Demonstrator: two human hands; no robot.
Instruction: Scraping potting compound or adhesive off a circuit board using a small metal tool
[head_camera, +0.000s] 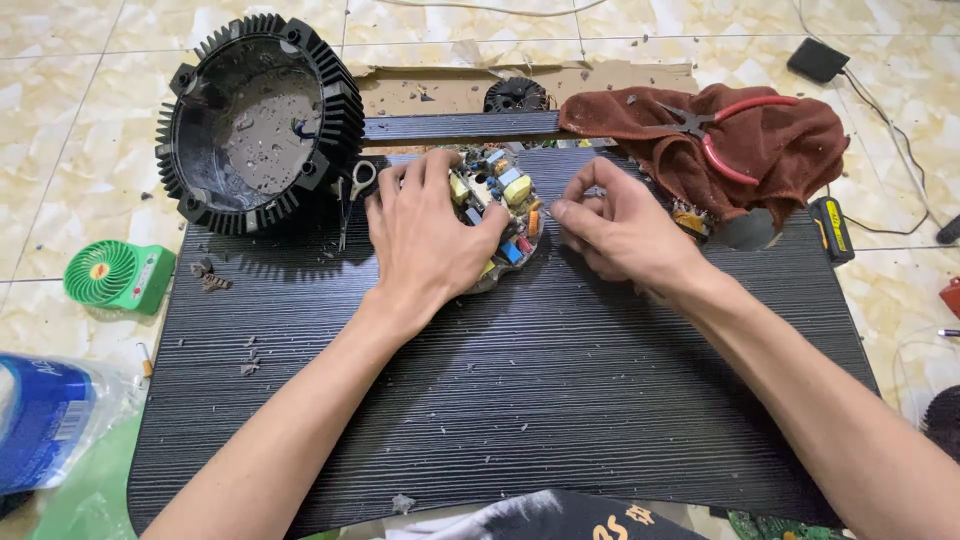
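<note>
The round circuit board, thick with yellow, blue and red components, already lies out on the dark ribbed worktop. The finned black housing sits empty at far left. The left hand presses flat on the board, fingers spread over its left part. The right hand, just right of it, has its grip pinched together; whether it holds something small I cannot tell. Red-handled pliers rest unused on a brown cloth at far right. Debris litters the worktop; components remain on the board.
</note>
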